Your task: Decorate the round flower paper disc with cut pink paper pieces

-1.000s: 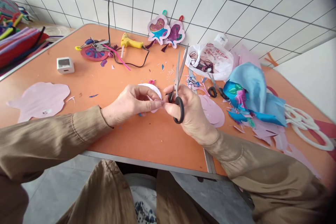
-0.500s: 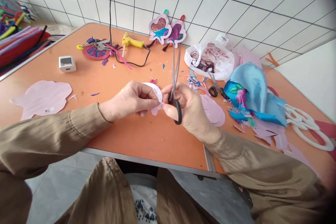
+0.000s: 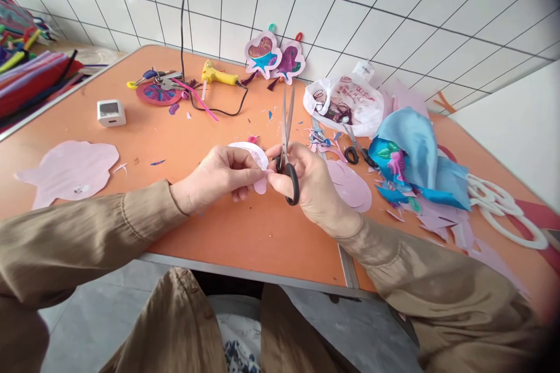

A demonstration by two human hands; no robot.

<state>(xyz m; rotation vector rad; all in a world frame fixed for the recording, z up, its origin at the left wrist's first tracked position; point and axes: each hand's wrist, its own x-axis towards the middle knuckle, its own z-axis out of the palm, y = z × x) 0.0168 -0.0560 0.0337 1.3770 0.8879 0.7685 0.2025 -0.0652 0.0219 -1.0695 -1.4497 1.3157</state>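
1. Look first at the paper disc [image 3: 254,154]: pinched at its near edge by the thumb and fingers [image 3: 245,173] of the left hand [image 3: 214,178], raised a little over the middle of the worktop [image 3: 245,233], right against the scissors [image 3: 286,128].
2. Mind the right hand [image 3: 312,186]: fingers curled through the black loops, blades nearly shut, tips pointing up and away.
3. Probably best to pinch close to the cut line, to stop the thin paper folding between the blades.
4. Turn the disc into the blades rather than swinging the scissors; feed with the left hand, and cut in short bites near the pivot for a smooth curve.
5. Hold the left fingertips clear of the blade edges, with both hands so close together here.
6. Work well away from the second scissors [image 3: 356,152], the blue cloth [image 3: 415,148] and the pink cut-out [image 3: 70,169] lying on the worktop.
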